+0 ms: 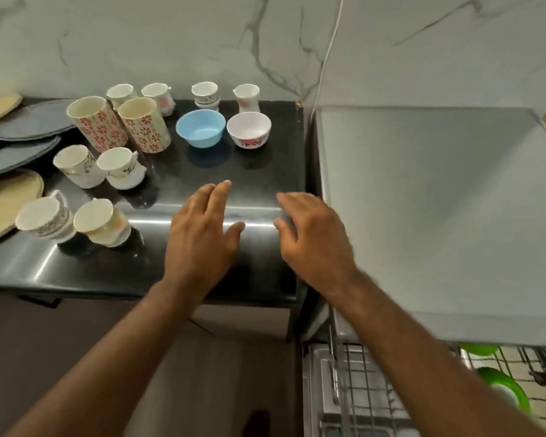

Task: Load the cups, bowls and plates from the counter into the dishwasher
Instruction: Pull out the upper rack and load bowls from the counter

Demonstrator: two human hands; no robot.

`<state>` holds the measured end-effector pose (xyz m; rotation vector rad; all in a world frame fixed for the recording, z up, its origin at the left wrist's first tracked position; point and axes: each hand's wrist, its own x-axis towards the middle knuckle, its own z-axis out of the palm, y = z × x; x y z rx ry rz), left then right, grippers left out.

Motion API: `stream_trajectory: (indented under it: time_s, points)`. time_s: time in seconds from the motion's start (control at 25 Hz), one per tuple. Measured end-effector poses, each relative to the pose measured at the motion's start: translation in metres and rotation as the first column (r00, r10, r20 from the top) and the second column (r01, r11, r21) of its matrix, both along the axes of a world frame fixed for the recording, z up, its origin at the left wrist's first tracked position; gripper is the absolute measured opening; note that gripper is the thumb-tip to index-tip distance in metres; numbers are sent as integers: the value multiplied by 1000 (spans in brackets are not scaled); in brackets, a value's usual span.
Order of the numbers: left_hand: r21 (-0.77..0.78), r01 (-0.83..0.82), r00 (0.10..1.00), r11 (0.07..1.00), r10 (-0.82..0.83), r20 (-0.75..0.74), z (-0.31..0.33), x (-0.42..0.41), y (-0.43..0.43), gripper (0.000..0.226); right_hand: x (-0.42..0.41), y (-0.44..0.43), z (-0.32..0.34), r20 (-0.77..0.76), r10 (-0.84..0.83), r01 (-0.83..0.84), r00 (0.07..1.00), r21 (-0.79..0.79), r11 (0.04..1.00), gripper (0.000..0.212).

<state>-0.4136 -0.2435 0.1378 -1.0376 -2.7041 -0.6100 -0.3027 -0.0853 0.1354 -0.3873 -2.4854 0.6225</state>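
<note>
Both hands, left hand (pixel 202 238) and right hand (pixel 312 238), are hovering spread and empty, with the round pale-blue plastic bowl (pixel 200 128) sitting straight beyond the left fingertips, nearer that hand.

A shiny black counter (pixel 259 181) holds the dishes. On its far side sit a round blue plastic bowl (pixel 200 128) and a white bowl with red flowers (pixel 248 129). Two tall flowered cups (pixel 120 124) stand left of them. Grey and tan plates (pixel 19 143) overlap at the far left.
</note>
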Motion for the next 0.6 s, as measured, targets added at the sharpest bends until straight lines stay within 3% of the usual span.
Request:
stream_trajectory:
  time_s: [0.2,0.36,0.48,0.6]
  points:
    - [-138,-76,996,988,83,44,-11,-113,32,93,-124,29,-9,147,-14,4,989,70,998,55]
    - [-194,-76,995,978,88,53,-16,-170,61,92,-185,47,-14,197,-63,28,978,175,984,61]
    - [-290,-57,997,955,68,26,-24,-200,78,74,-216,59,-20,265,-83,30,961,200,979,63]
    - [-287,-84,996,954,72,-51,-22,-214,89,37,-229,68,-28,268,-60,12,962,175,984,54]
